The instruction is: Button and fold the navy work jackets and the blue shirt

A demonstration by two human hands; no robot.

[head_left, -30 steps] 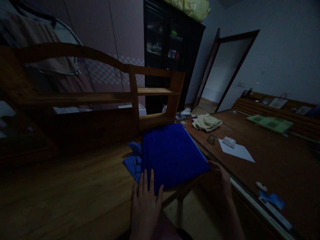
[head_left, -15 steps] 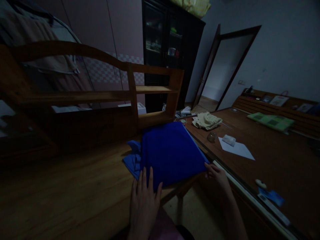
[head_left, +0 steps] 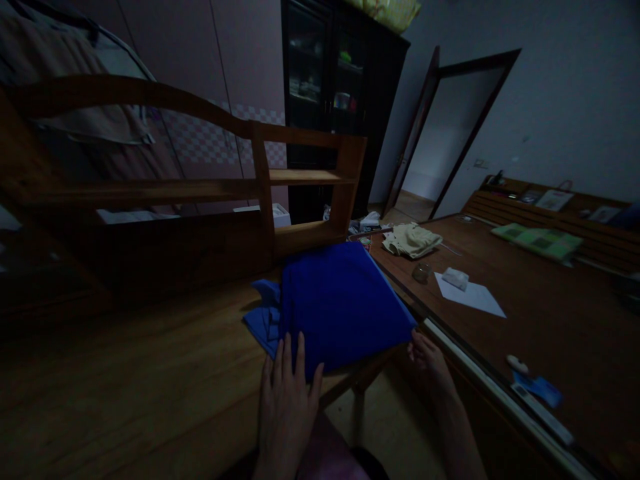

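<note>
A folded blue cloth (head_left: 340,303), perhaps a garment, lies on the wooden desk (head_left: 150,373). Lighter blue crumpled parts stick out at its left side. My left hand (head_left: 287,403) rests flat with fingers spread on the near left edge of the cloth. At the cloth's near right corner, the fingers of my right hand (head_left: 430,367) are curled together, their tips at the edge. Dim light hides exactly how much fabric they pinch.
A wooden shelf unit (head_left: 310,177) rises behind the cloth. To the right, a brown surface (head_left: 500,360) holds a cream cloth (head_left: 413,240), a glass jar (head_left: 421,272), white paper (head_left: 473,297) and a green checked cloth (head_left: 540,241). A dark cabinet (head_left: 325,80) stands behind.
My right hand has dropped slightly at the cloth's corner, its fingers a little lower than before. My left hand and the folded cloth stay nearly the same; the view shifts slightly.
</note>
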